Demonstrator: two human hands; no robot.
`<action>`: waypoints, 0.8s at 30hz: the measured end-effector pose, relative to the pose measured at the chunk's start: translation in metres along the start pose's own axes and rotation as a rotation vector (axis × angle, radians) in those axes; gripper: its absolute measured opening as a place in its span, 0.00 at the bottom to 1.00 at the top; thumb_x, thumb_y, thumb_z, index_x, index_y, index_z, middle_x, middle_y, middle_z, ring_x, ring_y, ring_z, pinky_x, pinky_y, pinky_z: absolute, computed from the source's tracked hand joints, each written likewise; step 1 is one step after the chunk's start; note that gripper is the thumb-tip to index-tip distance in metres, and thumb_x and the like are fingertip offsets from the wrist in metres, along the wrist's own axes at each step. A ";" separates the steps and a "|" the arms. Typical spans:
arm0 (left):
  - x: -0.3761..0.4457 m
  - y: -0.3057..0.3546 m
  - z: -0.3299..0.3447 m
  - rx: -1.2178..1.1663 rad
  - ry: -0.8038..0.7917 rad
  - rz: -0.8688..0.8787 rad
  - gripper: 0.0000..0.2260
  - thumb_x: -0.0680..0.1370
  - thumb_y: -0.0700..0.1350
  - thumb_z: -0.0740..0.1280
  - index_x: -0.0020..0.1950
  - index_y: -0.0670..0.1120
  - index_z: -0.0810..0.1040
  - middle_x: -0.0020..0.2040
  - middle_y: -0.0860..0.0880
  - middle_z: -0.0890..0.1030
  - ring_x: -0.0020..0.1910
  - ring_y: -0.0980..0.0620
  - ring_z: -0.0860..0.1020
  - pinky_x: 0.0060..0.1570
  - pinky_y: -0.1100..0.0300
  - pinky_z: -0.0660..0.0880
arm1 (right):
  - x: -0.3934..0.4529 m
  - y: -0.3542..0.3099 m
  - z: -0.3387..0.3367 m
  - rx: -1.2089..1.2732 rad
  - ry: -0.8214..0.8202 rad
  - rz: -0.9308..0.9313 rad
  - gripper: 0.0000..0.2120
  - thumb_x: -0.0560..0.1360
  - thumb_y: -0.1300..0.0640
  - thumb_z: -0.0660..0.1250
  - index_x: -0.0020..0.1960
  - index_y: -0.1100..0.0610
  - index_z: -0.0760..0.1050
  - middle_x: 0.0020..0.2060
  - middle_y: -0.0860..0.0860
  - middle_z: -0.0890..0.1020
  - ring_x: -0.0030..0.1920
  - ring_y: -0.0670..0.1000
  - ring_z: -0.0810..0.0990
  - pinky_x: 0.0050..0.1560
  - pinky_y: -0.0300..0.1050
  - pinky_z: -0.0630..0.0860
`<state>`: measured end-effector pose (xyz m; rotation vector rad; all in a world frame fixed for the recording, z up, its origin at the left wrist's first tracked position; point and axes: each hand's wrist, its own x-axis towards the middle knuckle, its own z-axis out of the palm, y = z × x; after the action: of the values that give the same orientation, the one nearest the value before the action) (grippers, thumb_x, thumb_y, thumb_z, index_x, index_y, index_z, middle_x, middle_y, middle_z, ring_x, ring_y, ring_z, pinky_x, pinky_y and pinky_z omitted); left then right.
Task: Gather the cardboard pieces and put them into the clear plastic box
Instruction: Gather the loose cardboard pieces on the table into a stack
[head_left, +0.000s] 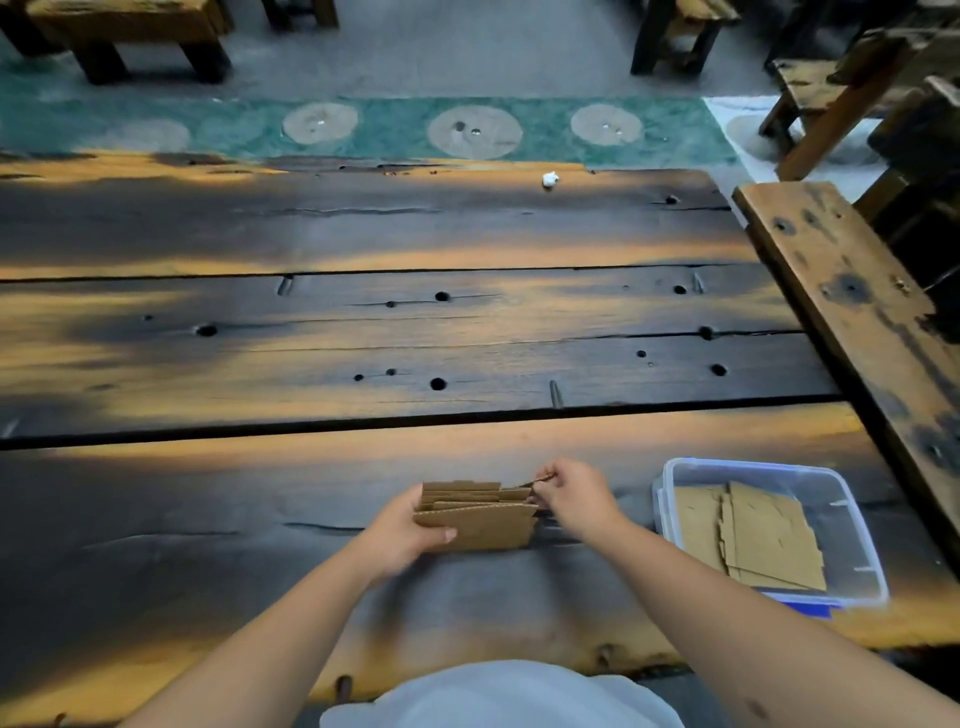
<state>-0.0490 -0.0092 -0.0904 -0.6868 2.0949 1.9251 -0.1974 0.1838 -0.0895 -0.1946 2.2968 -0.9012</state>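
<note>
Down near the front edge of the dark wooden worktop (363, 332), the left hand (400, 535) grasps a stack of cardboard pieces (483, 514) standing on edge, while the right hand (574, 493) pinches one piece at the stack's right end. Just beside it to the right sits the clear plastic box (852, 530), more cardboard lying flat inside.

1. Wide plank table (363, 322), dark charred-looking wood with orange-lit patches, round holes and long cracks between boards.
2. Small white crumpled scrap (549, 179) near the table's far edge.
3. Wooden bench (852, 312) running along the table's right side, worn, dark stains.
4. Grey floor (441, 47) beyond, with a green strip (395, 130) carrying pale round discs.
5. Dark wooden stools or benches (130, 31) at the top; more stacked wooden furniture (857, 88) upper right.
</note>
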 end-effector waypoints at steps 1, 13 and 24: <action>0.001 -0.002 0.001 0.088 0.033 0.035 0.17 0.70 0.28 0.72 0.52 0.46 0.77 0.58 0.41 0.76 0.57 0.49 0.76 0.61 0.65 0.70 | -0.003 -0.004 0.005 0.011 -0.031 -0.005 0.07 0.75 0.65 0.65 0.45 0.55 0.79 0.39 0.52 0.81 0.44 0.53 0.81 0.42 0.41 0.73; -0.003 -0.041 0.008 0.270 0.067 0.105 0.16 0.71 0.28 0.70 0.55 0.42 0.77 0.47 0.46 0.78 0.46 0.49 0.76 0.49 0.69 0.71 | -0.029 -0.007 0.032 0.334 -0.423 0.250 0.13 0.71 0.60 0.60 0.51 0.52 0.79 0.58 0.52 0.77 0.60 0.53 0.74 0.61 0.48 0.67; 0.008 -0.048 -0.002 0.190 0.044 0.057 0.10 0.72 0.32 0.72 0.45 0.46 0.76 0.39 0.48 0.79 0.40 0.50 0.74 0.45 0.54 0.70 | -0.028 0.018 0.020 -0.387 -0.138 -0.077 0.23 0.73 0.64 0.63 0.67 0.56 0.69 0.63 0.57 0.75 0.64 0.58 0.73 0.58 0.43 0.67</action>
<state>-0.0333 -0.0142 -0.1360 -0.6412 2.3097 1.7231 -0.1610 0.1960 -0.0973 -0.4984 2.3252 -0.4543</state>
